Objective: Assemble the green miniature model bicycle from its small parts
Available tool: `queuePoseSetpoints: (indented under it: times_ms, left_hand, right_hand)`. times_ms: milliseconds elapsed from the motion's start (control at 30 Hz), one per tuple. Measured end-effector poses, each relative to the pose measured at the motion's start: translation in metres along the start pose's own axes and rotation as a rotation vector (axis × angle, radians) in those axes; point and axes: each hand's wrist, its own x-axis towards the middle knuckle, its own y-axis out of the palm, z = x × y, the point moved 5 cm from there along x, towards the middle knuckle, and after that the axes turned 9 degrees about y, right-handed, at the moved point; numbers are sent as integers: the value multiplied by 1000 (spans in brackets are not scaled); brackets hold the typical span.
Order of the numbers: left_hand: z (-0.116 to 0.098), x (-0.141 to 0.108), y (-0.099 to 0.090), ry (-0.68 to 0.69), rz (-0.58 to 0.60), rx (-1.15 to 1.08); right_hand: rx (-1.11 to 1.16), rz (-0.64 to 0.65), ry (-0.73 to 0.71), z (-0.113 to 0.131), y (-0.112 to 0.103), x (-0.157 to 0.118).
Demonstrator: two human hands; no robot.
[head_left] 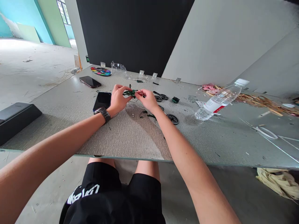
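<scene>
Small green model bike frame (129, 93) held up over tabletop (126, 140), btwn both hands. L hand (119, 99): thumb + fingers nearly closed, pinching frame's L end. R hand (146, 98): fingertips nearly together at its R end; grip detail unclear. Spoked wheel (173, 119) near R forearm; black phone (102, 101) beside L hand; water bottle (218, 101) far R.

Turquoise and green walls (49, 21) flank a window (64, 11) above dusty grey floor (35, 59).
</scene>
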Motion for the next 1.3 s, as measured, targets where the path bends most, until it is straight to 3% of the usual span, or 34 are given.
queuePoseSetpoints:
  times_ms: [200,567,800,933,1100,1300]
  left_hand:
    - [6,-2,4,-106,21,-82]
    - [15,-7,24,-397,147,-529]
    - [10,-8,27,-520,159,-719]
    - [10,-8,29,-576,172,-814]
    - [13,-11,30,-640,136,-873]
    - [15,-14,35,-628,208,-825]
  right_hand:
    - [-36,-27,-10,1,1,0]
    - [-74,-42,-42,7,-3,-4]
    - [-87,-220,59,-1,-27,7]
    - [-157,-201,-95,7,-32,5]
    - [37,-221,-102,19,-30,-2]
    - [121,-167,-99,32,-19,-7]
